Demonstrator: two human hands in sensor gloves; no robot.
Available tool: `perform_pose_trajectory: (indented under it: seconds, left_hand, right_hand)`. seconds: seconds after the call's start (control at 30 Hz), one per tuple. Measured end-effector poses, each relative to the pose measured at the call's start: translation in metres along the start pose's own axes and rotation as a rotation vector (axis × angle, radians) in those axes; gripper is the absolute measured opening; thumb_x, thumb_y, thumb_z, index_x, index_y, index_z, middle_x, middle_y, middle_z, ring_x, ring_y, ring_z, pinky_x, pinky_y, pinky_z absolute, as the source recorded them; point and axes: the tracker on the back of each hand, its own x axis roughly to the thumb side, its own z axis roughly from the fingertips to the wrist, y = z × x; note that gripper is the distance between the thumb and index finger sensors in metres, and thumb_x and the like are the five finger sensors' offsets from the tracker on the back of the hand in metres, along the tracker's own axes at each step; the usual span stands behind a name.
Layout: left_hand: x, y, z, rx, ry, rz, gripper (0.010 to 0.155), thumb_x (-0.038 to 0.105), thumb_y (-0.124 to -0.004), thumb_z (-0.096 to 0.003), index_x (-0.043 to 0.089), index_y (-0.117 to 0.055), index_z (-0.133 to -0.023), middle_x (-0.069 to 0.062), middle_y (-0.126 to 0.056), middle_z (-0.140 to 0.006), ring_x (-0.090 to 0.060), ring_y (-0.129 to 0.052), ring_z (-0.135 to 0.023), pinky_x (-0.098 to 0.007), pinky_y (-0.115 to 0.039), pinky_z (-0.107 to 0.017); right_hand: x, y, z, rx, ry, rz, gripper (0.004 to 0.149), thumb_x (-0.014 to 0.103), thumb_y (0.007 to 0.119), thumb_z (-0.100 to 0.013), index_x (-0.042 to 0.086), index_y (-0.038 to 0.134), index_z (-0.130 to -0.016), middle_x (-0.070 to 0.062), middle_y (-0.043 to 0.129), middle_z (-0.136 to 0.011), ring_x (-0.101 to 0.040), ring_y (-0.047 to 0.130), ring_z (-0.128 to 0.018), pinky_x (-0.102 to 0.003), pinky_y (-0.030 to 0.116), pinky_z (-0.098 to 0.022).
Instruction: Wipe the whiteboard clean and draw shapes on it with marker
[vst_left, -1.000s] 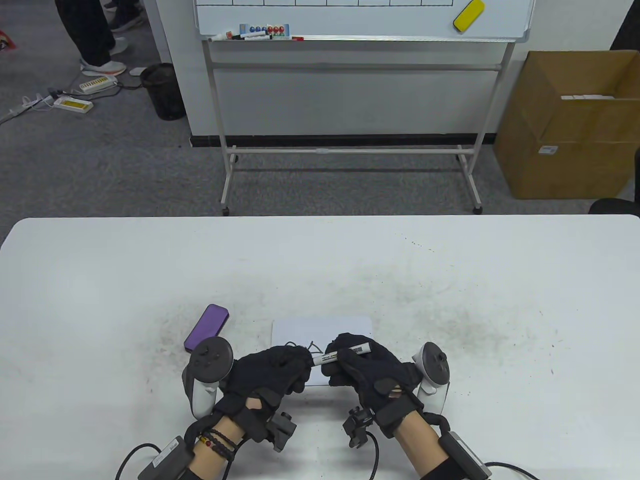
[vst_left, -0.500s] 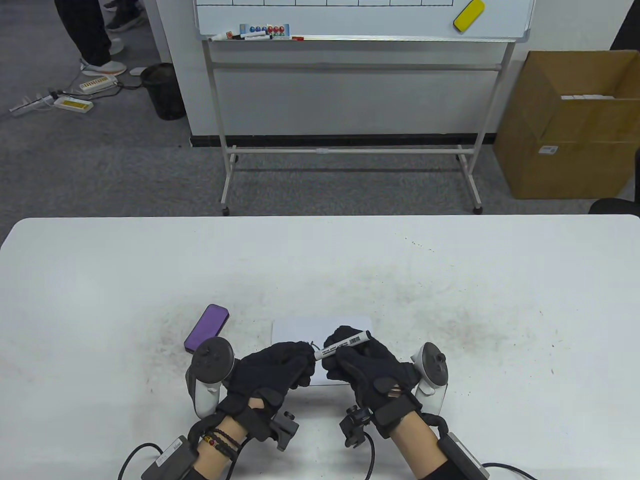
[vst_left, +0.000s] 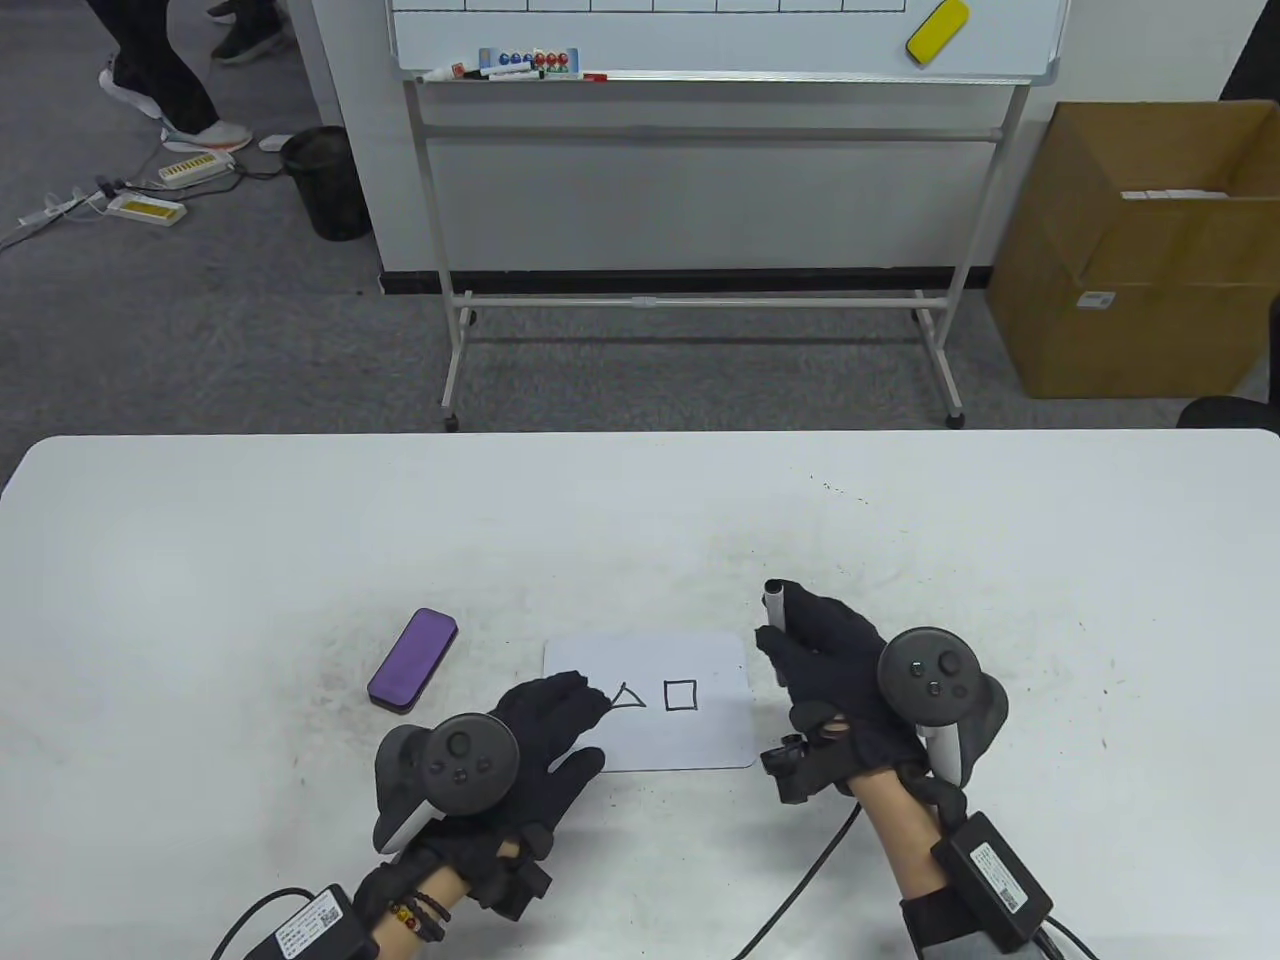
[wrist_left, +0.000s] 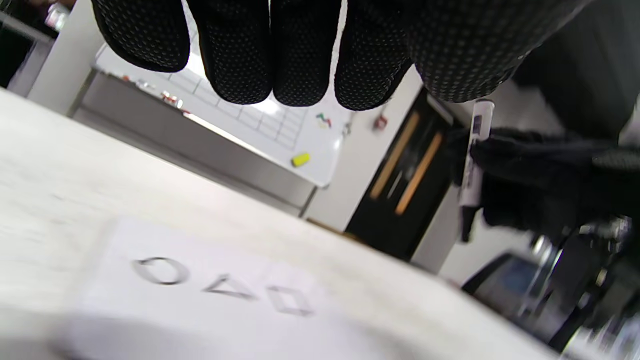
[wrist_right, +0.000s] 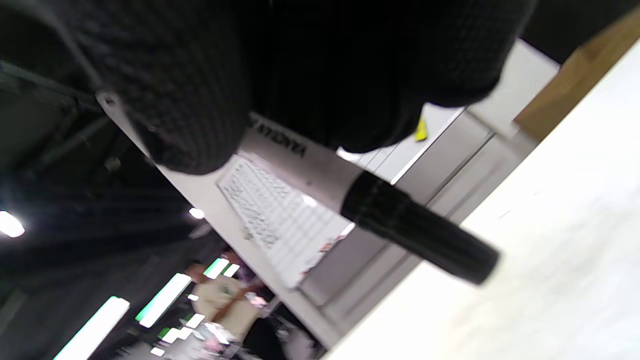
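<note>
A small whiteboard (vst_left: 710, 735) lies on the table (vst_left: 640, 520) near the front edge, with a triangle (vst_left: 628, 695) and a square (vst_left: 680, 694) drawn on it. The left wrist view also shows a circle (wrist_left: 161, 270) on the whiteboard (wrist_left: 125, 320). My left hand (vst_left: 560, 715) lies palm down with straight fingers over the board's left part. My right hand (vst_left: 805, 645), just right of the board, grips a marker (vst_left: 775, 603) that stands upright. The marker (wrist_right: 400, 220) has its black cap on. A purple eraser (vst_left: 412, 660) lies left of the board.
Beyond the table stands a large whiteboard on a wheeled frame (vst_left: 720, 40) with a yellow eraser (vst_left: 937, 30) on it. A cardboard box (vst_left: 1130, 250) sits at the right, a black bin (vst_left: 325, 180) at the left. A person's legs (vst_left: 150, 60) show at top left.
The two hands, joined at the marker over the board, have parted. The right hand moved right with the marker turned upright. The left hand flattened, and the triangle and square came into view.
</note>
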Motion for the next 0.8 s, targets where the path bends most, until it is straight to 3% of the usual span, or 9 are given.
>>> perform_pose_trajectory:
  seconds: [0.07, 0.17, 0.47, 0.8]
  left_hand:
    - [-0.007, -0.003, 0.005, -0.012, -0.003, -0.104, 0.060, 0.050, -0.077, -0.0392, 0.030, -0.073, -0.096, -0.005, -0.069, -0.111, -0.036, -0.072, -0.103, -0.061, -0.064, -0.072]
    - [-0.016, -0.009, 0.008, -0.045, 0.005, -0.124, 0.061, 0.050, -0.077, -0.0392, 0.030, -0.072, -0.097, -0.006, -0.067, -0.112, -0.036, -0.070, -0.105, -0.062, -0.062, -0.073]
    - [-0.023, -0.021, 0.002, -0.124, -0.008, -0.178, 0.062, 0.050, -0.077, -0.0384, 0.031, -0.071, -0.097, -0.004, -0.063, -0.114, -0.035, -0.065, -0.108, -0.064, -0.057, -0.076]
    - [-0.027, -0.024, 0.001, -0.167, -0.014, -0.171, 0.062, 0.051, -0.077, -0.0383, 0.030, -0.072, -0.097, -0.005, -0.065, -0.114, -0.036, -0.067, -0.107, -0.064, -0.058, -0.075]
  right_hand:
    - [-0.016, -0.005, -0.013, -0.027, 0.019, 0.130, 0.054, 0.038, 0.099, -0.031, 0.023, 0.091, -0.083, -0.007, 0.099, -0.071, -0.032, 0.098, -0.058, -0.041, 0.081, -0.041]
    - [-0.037, -0.005, -0.028, -0.006, 0.080, 0.281, 0.054, 0.039, 0.100, -0.030, 0.024, 0.092, -0.082, -0.006, 0.100, -0.070, -0.031, 0.099, -0.056, -0.041, 0.082, -0.041]
    - [-0.097, 0.021, -0.067, 0.072, 0.162, 0.843, 0.054, 0.042, 0.098, -0.029, 0.029, 0.092, -0.080, -0.001, 0.101, -0.070, -0.027, 0.101, -0.058, -0.039, 0.084, -0.043]
    - [-0.133, 0.044, -0.085, 0.202, 0.263, 0.964, 0.051, 0.043, 0.099, -0.027, 0.030, 0.096, -0.075, 0.001, 0.103, -0.067, -0.025, 0.102, -0.058, -0.038, 0.085, -0.044]
